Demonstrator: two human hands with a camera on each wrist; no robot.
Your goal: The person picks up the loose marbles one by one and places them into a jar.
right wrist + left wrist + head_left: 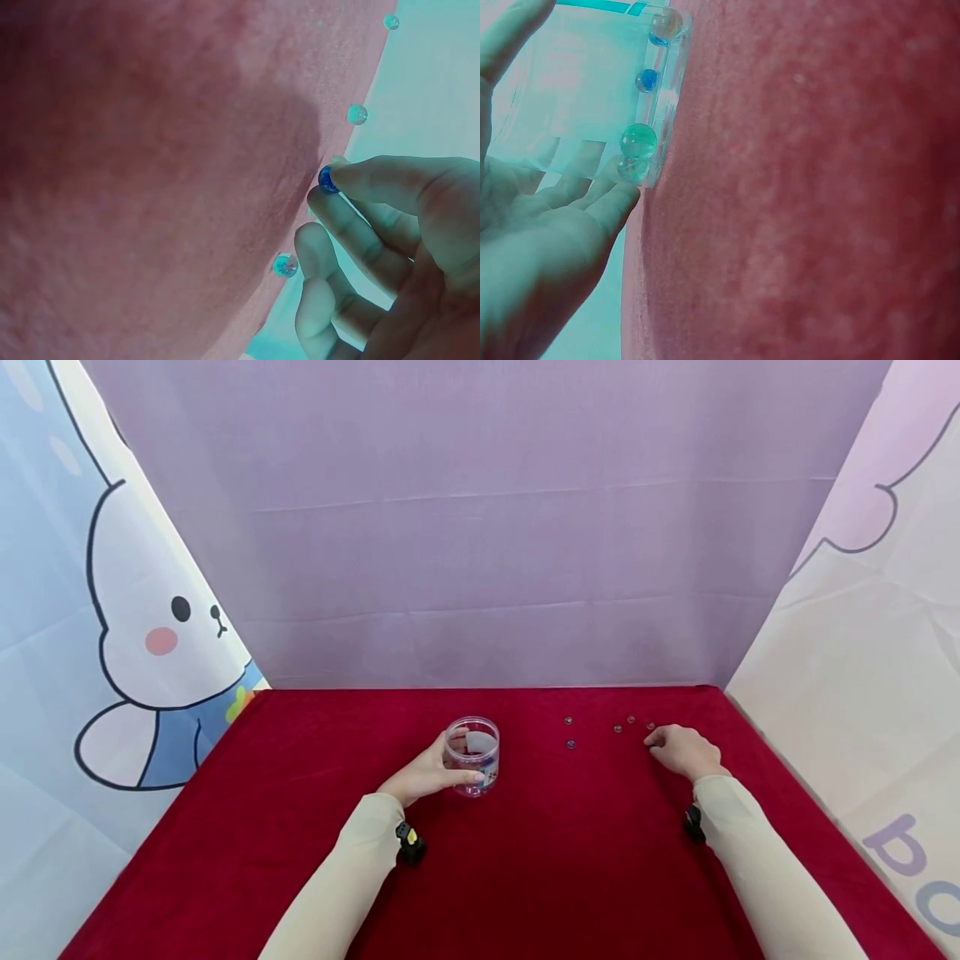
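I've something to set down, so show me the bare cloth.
Free: the red cloth between the left sleeve and right sleeve, and left of the left hand. A smaller gap separates the clear jar from the loose marbles. Crowded: back right, where the right hand pinches a blue marble.

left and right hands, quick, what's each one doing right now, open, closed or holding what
Left hand: closed, holding the clear plastic jar.
Right hand: closed, pinching a blue marble.
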